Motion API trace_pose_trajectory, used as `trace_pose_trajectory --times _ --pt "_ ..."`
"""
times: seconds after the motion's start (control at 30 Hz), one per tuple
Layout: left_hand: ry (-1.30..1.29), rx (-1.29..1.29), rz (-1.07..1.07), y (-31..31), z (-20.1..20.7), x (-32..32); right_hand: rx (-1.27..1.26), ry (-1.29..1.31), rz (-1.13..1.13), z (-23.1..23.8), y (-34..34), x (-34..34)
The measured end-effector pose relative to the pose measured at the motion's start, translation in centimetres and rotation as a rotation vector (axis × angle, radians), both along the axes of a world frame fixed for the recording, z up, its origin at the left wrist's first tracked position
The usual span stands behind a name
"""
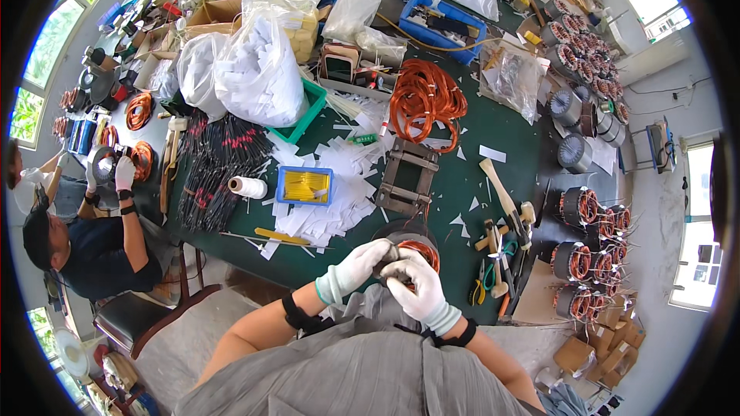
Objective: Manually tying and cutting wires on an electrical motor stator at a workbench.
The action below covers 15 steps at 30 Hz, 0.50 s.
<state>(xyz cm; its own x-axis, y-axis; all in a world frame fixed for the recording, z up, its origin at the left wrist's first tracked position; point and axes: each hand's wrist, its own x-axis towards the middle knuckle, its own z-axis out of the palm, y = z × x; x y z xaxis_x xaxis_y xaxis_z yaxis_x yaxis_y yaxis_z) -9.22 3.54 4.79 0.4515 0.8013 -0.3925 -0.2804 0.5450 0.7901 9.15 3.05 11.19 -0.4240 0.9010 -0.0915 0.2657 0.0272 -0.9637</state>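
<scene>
Both my hands wear white gloves and meet at the front edge of the green table. Just beyond them, and partly hidden by them, is a dark round motor stator core (408, 233) with copper windings (422, 253) inside it. My left hand (361, 268) has its fingers closed at the stator's left side, around something small and dark. My right hand (420, 286) is curled against the stator's front, fingertips bent in towards the left hand. What the fingers pinch is mostly covered by the gloves. Past the stator stands a metal frame block (406, 177).
White paper slips surround a blue box (304, 186) of yellow strips. Further back lie copper wire coils (425, 100). Mallets (499, 185) and yellow-handled pliers (478, 291) lie to the right, near wound stators (574, 262). At left, a co-worker (92, 246) handles another stator.
</scene>
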Motion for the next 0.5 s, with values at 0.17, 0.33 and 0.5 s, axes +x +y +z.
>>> trace_pose_trajectory --times 0.17,0.33,0.5 --pt "0.045 0.164 -0.207 -0.5 1.7 -0.6 -0.165 -0.031 0.287 2.7 0.7 1.2" --pt "0.207 0.347 -0.269 0.8 4.9 -0.4 -0.125 -0.089 0.423 5.5 0.5 1.8" --pt "0.164 0.114 -0.564 2.0 5.7 1.9 0.036 -0.348 0.548 5.8 -0.5 2.0"
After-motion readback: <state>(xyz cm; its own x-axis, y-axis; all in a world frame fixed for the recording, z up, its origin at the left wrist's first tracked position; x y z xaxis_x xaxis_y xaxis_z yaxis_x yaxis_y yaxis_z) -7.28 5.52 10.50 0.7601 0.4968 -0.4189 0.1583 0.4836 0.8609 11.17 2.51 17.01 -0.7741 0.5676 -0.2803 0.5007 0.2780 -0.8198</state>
